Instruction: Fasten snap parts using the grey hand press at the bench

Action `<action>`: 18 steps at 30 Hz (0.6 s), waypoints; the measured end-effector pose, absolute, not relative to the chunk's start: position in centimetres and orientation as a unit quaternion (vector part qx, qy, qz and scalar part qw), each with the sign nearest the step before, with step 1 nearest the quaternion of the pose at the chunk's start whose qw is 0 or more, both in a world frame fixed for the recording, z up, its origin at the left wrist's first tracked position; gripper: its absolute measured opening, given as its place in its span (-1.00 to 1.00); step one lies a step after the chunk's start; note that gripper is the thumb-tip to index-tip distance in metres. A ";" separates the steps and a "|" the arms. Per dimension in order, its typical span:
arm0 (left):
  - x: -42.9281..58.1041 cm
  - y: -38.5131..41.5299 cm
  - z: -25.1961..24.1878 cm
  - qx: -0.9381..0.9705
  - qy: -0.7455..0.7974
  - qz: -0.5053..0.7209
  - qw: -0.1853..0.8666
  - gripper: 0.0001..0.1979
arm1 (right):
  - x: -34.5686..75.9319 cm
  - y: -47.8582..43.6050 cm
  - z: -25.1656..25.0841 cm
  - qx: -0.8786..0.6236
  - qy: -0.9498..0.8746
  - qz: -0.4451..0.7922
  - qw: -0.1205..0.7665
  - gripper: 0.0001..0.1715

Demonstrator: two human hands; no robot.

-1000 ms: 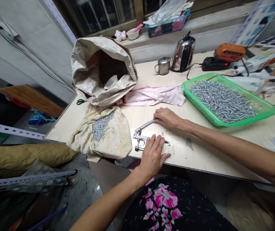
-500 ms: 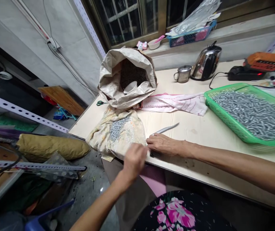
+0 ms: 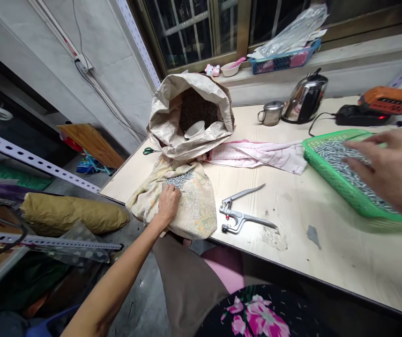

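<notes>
Resting at the near edge of a loose pile of small silvery metal fasteners [image 3: 182, 179], left of the frame's centre, the left hand [image 3: 169, 202] has its fingers curled downward; their tips are hidden, so I cannot tell whether they pinch a piece. The pile lies on a rumpled floral cloth [image 3: 199, 213]. At the right edge, the right hand [image 3: 394, 168] is blurred over the green plastic basket [image 3: 350, 199], fingers loosely spread with a gap from the thumb, and nothing shows between them; whether it touches the fasteners inside is unclear. Each fastener looks light, rigid and smooth, probably apt to roll or slip, so a fingertip pinch across its shank should suit best. Together, the basketful is likely heavy, and its thin walls may flex, so support beneath both ends would be wiser than one rim. The cloth should be soft and give under the fingers. Near the lower centre, the metal hand-press pliers [image 3: 245, 218] lie untouched, handles apart, likely stiff, weighty and best held around both handles.
</notes>
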State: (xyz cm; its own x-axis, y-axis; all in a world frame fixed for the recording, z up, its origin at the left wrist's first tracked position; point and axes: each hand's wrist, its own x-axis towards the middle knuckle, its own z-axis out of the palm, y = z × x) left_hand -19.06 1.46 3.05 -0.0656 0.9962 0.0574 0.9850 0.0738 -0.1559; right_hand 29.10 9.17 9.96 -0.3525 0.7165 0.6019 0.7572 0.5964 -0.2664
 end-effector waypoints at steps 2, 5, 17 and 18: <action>-19.3 1.6 3.2 -0.679 -0.732 -0.012 0.050 -0.78 | 26.9 7.1 7.2 -0.464 -0.840 -0.020 0.281 -0.56; -19.2 1.6 4.0 -0.638 -0.753 -0.160 -0.034 -0.86 | 21.0 3.8 3.8 -0.351 -0.897 0.110 0.246 -0.62; -10.9 -2.2 6.6 -0.386 -0.656 -0.481 -0.436 -0.57 | 3.8 5.1 4.1 -0.317 -0.732 0.496 0.343 -0.82; -10.8 -2.3 6.7 -0.377 -0.647 -0.487 -0.450 -0.56 | 3.2 5.1 3.9 -0.313 -0.728 0.502 0.346 -0.83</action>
